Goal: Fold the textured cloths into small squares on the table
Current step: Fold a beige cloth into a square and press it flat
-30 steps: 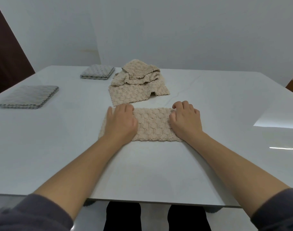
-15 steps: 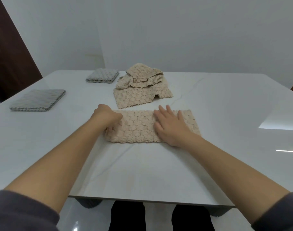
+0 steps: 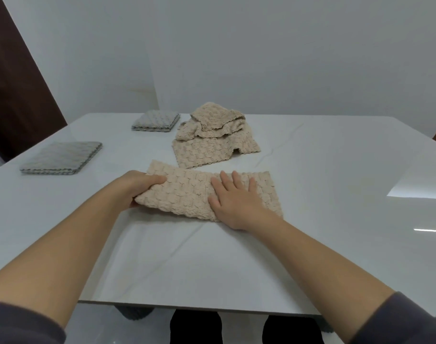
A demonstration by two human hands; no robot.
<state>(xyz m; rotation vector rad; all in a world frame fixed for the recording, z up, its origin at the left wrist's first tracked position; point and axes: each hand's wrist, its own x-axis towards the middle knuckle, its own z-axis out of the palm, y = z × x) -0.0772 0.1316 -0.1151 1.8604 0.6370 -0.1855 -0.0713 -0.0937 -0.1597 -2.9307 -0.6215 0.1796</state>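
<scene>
- The beige strip (image 3: 207, 192), a textured cloth already folded into a long band, lies across the middle of the white table (image 3: 212, 264), running from 9 o'clock to 3 o'clock in front of the person.
- The left hand (image 3: 140, 187) grips the strip's 9 o'clock end. The thumb lies on top and the fingers are tucked under the edge, which looks slightly raised off the table.
- The right hand (image 3: 236, 202) lies flat with its fingers spread, pressing the strip down just to the 3 o'clock side of its middle. It holds nothing.
- I'd say the step in hand is the crosswise fold that turns the band into a small square, with the right hand marking and pinning the crease line.
- The next move calls for lifting the 9 o'clock end and carrying it over toward 3 o'clock. The edges need to line up, and the right hand has to slide out before the layer lands. The nubbly fabric may bunch, so a smoothing press would help.
- At 12 o'clock from the strip sits the beige pile (image 3: 212, 137), rumpled and not yet folded.
- The near grey square (image 3: 63, 157) at 10 o'clock and the far grey square (image 3: 156, 120) at 11 o'clock look finished, so the task seems roughly midway.
</scene>
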